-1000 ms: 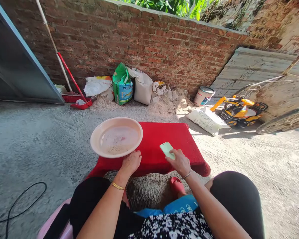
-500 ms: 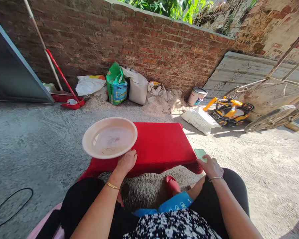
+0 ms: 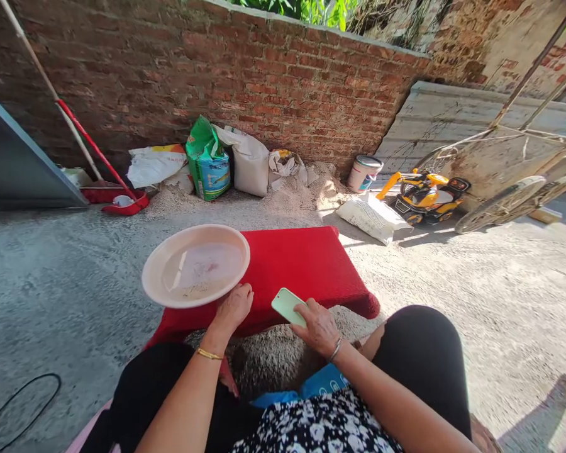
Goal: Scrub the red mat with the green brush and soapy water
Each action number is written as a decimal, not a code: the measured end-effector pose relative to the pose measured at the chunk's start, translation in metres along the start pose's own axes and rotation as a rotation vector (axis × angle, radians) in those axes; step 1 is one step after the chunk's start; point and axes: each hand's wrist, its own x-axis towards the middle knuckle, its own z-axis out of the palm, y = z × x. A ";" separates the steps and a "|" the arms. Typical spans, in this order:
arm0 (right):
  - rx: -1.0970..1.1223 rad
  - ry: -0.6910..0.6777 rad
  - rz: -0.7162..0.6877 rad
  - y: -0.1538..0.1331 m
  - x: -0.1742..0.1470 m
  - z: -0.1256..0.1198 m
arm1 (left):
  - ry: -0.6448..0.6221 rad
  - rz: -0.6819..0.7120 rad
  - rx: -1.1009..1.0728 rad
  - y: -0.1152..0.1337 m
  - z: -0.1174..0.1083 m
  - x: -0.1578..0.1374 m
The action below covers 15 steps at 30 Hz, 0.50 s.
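Red-covered bench (image 3: 311,267) taken as landmark. At its left end, a pale pink basin (image 3: 160,272) is rested on the red cloth (image 3: 297,248); dark specks and a pinkish patch are noted inside. It was judged to be set at that end so that the rest of the top can be reached.

The left hand (image 3: 234,305) is placed at the bench's front edge, just below the basin rim, with fingers curled in; whether cloth is pinched cannot be told. A steadying role is supposed.

A pale green slab (image 3: 287,304) is held above the bench's front edge by the right hand (image 3: 318,325), closed on its near end between thumb and fingers, presumably so that the far part is kept uncovered. Contact between slab and cloth could not be determined.
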 end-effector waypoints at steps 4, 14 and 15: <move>-0.110 -0.016 0.315 0.072 -0.029 -0.013 | 0.009 0.004 -0.013 0.001 -0.001 0.000; -0.171 0.037 0.531 0.118 -0.050 -0.039 | 0.020 0.005 -0.017 -0.001 0.000 -0.002; -0.141 0.040 0.399 0.104 -0.043 -0.036 | 0.016 0.004 -0.017 -0.002 0.000 -0.002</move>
